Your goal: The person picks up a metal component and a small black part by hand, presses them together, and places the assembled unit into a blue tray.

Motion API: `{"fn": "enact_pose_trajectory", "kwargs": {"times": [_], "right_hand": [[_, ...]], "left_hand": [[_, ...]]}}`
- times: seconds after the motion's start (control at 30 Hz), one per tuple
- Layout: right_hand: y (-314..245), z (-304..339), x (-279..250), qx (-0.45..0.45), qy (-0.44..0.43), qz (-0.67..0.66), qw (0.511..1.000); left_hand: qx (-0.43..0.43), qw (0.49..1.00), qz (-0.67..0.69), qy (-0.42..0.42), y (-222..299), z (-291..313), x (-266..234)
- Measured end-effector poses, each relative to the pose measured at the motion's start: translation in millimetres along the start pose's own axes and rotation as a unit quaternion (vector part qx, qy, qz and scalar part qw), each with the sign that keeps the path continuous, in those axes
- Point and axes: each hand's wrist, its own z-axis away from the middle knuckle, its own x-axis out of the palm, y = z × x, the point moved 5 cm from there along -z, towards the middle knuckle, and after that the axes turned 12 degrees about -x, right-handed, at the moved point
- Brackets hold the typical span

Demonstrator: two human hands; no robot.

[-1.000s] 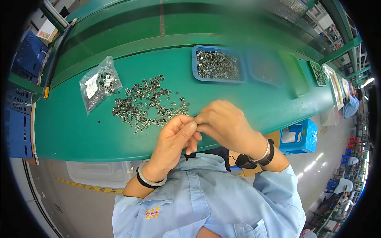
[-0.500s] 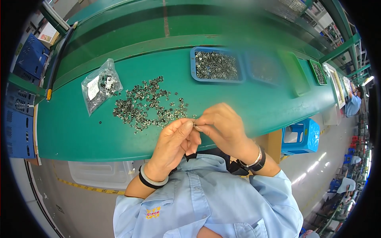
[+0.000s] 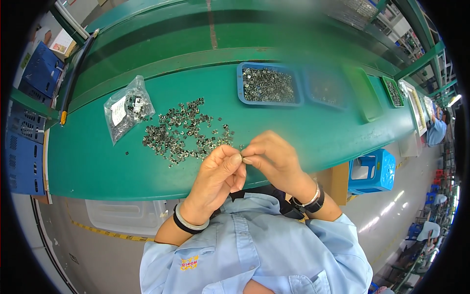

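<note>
My left hand (image 3: 216,175) and my right hand (image 3: 275,159) meet fingertip to fingertip just over the near part of the green bench. Thumb and forefinger of each are pinched together on a tiny metal part (image 3: 243,157), which the fingertips almost wholly cover. Just beyond my left hand spreads a loose pile of small black and silver metal parts (image 3: 171,136). A clear plastic bag (image 3: 119,128) with a white label, holding more such pieces, lies left of the pile.
Along the far side stand a blue tray (image 3: 270,103) full of small metal pieces, a blurred blue tray (image 3: 327,102), a green tray (image 3: 370,95) and a smaller filled green tray (image 3: 392,92). A blue stool (image 3: 373,170) is on the floor at right. Below the bench sits a clear bin (image 3: 125,214).
The bench and its contents appear slightly lower and further right. Both hands keep their pinch, and the part between the fingertips shows less than before.
</note>
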Motion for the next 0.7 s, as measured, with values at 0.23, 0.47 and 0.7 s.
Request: {"fn": "enact_pose_trajectory", "kwargs": {"times": [0.23, 0.47, 0.7], "right_hand": [[0.4, 3.4, 2.4, 0.025, 0.015, -0.051, 0.998], [0.8, 4.6, -2.4, -0.021, -0.011, 0.018, 1.0], [-0.1, 3.6, -1.6, -0.001, 0.053, -0.081, 0.995]], "left_hand": [[0.002, 0.995, 0.071, -0.077, -8.8, -6.6, -1.1], [0.014, 0.999, -0.03, 0.026, -1.1, -0.4, 1.9], [0.018, 0.999, 0.018, -0.019, 0.5, 3.3, 12.0]]}}
